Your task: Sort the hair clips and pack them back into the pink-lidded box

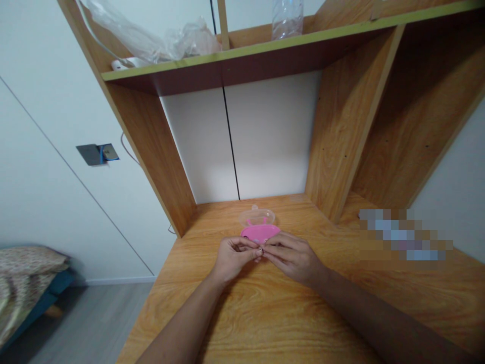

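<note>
My left hand (237,258) and my right hand (293,257) meet over the wooden desk, fingertips pressed together in a pinch. Between them is something small, mostly hidden by the fingers and too tiny to name. Just behind the fingers lies a pink oval case (261,232), with a few small things in it that I cannot make out. A clear plastic lid (253,216) stands open at the far side of this case. Both hands partly cover the case's near edge.
The wooden desk (257,318) has a panel on each side and a shelf (265,55) above. On that shelf are a crumpled plastic bag (189,40) and a clear bottle (288,20). A blurred-out item (401,235) lies at the right. A bed (30,278) stands at the left.
</note>
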The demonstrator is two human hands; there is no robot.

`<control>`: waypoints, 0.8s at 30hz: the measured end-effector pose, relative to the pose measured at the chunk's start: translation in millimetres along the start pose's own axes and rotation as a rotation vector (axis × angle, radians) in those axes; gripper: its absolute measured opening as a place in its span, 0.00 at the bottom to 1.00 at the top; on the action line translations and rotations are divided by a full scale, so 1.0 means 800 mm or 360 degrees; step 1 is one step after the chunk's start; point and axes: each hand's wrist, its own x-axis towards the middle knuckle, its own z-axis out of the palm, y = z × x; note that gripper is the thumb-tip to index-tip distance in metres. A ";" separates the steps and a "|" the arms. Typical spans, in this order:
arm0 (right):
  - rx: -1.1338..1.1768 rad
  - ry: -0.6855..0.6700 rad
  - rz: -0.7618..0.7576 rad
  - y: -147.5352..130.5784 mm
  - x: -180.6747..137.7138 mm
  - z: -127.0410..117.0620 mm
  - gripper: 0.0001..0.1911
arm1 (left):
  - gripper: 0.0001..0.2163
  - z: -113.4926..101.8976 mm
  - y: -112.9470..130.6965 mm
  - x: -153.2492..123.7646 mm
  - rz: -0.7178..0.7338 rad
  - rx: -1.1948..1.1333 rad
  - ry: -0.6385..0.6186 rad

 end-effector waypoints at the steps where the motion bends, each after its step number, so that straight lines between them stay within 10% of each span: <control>1: -0.0008 -0.0011 -0.0006 0.000 0.000 0.000 0.14 | 0.20 0.000 0.000 0.000 -0.0004 -0.0001 0.0002; 24: -0.0041 0.0142 -0.0074 0.006 -0.002 0.001 0.14 | 0.19 -0.003 -0.005 0.003 -0.0074 -0.0062 -0.0044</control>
